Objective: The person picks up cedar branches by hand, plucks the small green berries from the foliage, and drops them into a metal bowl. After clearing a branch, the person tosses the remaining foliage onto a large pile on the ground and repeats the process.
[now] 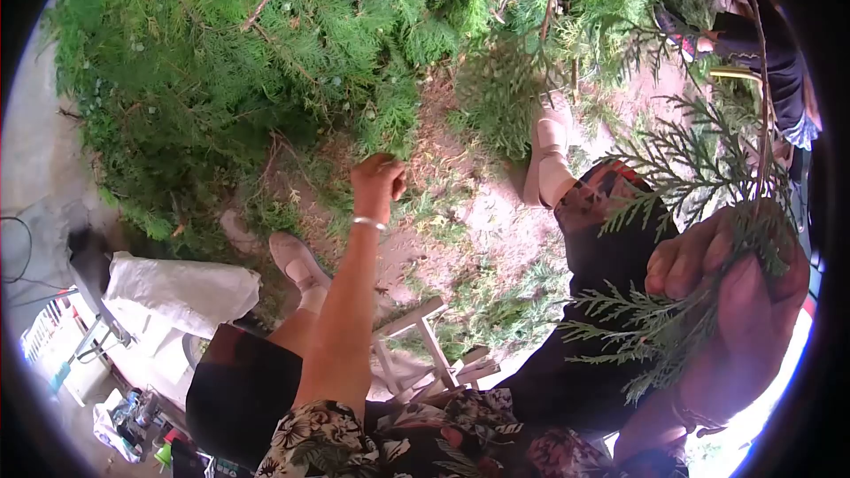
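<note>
Close to the camera at the right, my right hand (757, 279) is closed round a branch of evergreen (668, 327). Its flat, scaly green sprays stick out on both sides of the fingers, and a thin brown stem rises above them. Over the ground in the middle, my left hand (379, 184) has its fingers curled in, with a light bracelet at the wrist. Whatever lies inside those fingers is hidden. Just past the left hand, green sprigs (390, 124) hang from the edge of a large pile of cut evergreen branches (239, 62).
Brown soil (505, 212) strewn with clippings lies between my shoes. A small wooden stool (429, 336) stands close below me. A white sack (181, 292) is at the left. Another person's dark-clothed leg (739, 40) shows at the upper right.
</note>
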